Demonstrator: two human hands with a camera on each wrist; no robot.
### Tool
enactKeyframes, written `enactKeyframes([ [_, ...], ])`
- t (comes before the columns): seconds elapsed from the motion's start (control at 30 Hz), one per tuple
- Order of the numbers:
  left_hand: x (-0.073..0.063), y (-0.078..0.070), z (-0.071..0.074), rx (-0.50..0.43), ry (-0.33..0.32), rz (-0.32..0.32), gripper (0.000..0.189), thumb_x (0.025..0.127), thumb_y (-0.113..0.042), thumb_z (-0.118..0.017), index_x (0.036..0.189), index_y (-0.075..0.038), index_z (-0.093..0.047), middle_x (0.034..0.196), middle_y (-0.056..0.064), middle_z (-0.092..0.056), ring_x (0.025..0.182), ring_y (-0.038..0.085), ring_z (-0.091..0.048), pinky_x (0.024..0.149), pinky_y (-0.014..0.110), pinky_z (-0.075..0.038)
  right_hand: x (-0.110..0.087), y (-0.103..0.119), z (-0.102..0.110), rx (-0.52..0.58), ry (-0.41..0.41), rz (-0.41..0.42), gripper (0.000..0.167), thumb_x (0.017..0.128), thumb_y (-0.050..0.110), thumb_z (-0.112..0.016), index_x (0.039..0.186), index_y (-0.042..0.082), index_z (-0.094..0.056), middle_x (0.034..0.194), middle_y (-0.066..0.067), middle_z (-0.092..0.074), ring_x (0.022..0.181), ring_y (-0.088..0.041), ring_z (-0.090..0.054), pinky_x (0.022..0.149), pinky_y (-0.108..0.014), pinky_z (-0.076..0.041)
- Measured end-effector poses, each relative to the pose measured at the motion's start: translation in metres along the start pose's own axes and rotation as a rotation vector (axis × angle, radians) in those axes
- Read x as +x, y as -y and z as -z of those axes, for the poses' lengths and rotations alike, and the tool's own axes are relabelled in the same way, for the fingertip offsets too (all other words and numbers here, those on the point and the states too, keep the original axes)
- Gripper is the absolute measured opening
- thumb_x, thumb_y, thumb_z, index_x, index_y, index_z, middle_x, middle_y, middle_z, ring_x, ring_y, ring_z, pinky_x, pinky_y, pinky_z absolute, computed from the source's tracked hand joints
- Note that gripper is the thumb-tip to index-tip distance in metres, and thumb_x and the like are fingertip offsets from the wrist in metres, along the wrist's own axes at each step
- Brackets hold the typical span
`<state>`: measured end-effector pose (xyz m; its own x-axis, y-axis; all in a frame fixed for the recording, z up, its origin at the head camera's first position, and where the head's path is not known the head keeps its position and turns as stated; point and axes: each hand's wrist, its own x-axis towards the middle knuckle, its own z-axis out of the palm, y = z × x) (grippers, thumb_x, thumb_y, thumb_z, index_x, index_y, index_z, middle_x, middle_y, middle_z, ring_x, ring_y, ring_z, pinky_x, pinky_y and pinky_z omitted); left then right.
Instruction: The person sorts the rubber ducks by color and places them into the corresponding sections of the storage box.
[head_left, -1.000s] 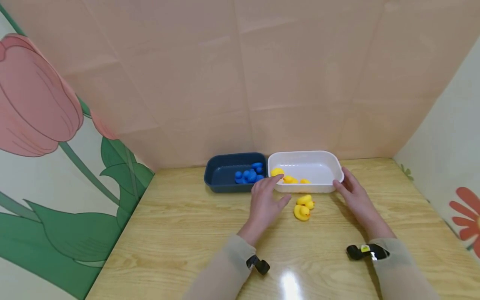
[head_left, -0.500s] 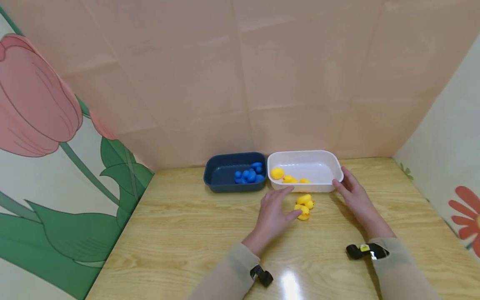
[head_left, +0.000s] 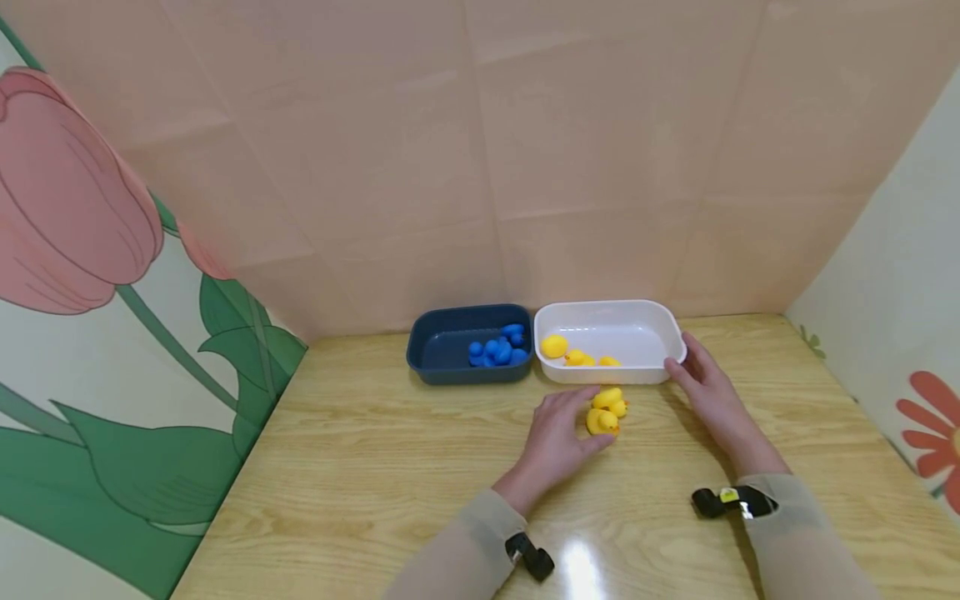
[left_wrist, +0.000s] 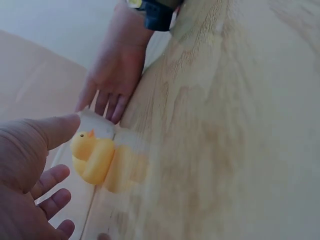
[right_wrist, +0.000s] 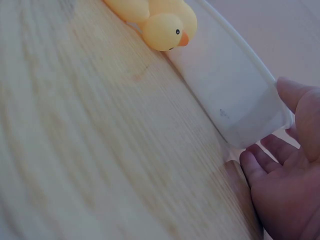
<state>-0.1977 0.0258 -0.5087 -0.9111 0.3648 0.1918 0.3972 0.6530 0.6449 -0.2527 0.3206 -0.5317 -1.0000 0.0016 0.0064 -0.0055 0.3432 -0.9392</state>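
Two yellow rubber ducks sit close together on the wooden table, the nearer duck (head_left: pixel 602 422) in front of the farther duck (head_left: pixel 609 400). My left hand (head_left: pixel 553 433) reaches round the left side of the nearer duck, thumb and fingers spread apart; the left wrist view shows a gap between the fingers and the duck (left_wrist: pixel 92 157). At the right end of a white plastic bin (head_left: pixel 611 377), my right hand (head_left: pixel 708 392) holds the near corner, thumb against the rim and fingers round the side. Several yellow ducks (head_left: pixel 555 346) lie inside that bin.
A dark blue bin (head_left: pixel 442 373) with several blue toys (head_left: pixel 502 353) stands directly left of the white bin. Both bins are near the back edge of the table (head_left: pixel 360 467), before a pinkish-brown covered wall (head_left: pixel 375 167).
My left hand has moved from over the front of the white bin, down and to the right, to the nearer duck. My right hand has stayed at the bin's corner.
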Motion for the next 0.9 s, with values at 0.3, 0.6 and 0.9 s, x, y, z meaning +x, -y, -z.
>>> enactKeyframes([
  [0.3,-0.001,0.007,-0.008,0.023,0.033,-0.007,0.070,0.097,-0.041,-0.088,0.161,-0.034,-0.057,0.157,-0.019,-0.058,0.143,0.012,-0.051,0.122,0.040,-0.038,0.001,-0.002,0.000,-0.013,0.008,-0.004,0.094,0.113,0.060,-0.052,0.179,0.025,0.005,0.183,-0.017,-0.004,0.166,-0.049,-0.010,0.127,-0.072,-0.017],
  [0.6,-0.001,0.009,-0.012,0.066,0.031,-0.024,0.069,0.098,-0.042,-0.087,0.160,-0.033,-0.058,0.156,-0.017,-0.060,0.141,0.012,-0.053,0.120,0.039,-0.040,0.001,-0.003,0.001,-0.016,0.006,-0.010,0.094,0.113,0.061,-0.052,0.179,0.026,0.005,0.183,-0.018,-0.004,0.165,-0.050,-0.010,0.127,-0.072,-0.018],
  [0.9,0.002,0.010,-0.015,0.110,0.018,-0.014,0.067,0.097,-0.040,-0.088,0.158,-0.032,-0.061,0.153,-0.016,-0.062,0.138,0.012,-0.055,0.120,0.038,-0.039,0.003,-0.005,0.001,-0.035,0.006,-0.013,0.093,0.114,0.060,-0.051,0.178,0.026,0.006,0.183,-0.018,-0.004,0.165,-0.051,-0.010,0.125,-0.073,-0.019],
])
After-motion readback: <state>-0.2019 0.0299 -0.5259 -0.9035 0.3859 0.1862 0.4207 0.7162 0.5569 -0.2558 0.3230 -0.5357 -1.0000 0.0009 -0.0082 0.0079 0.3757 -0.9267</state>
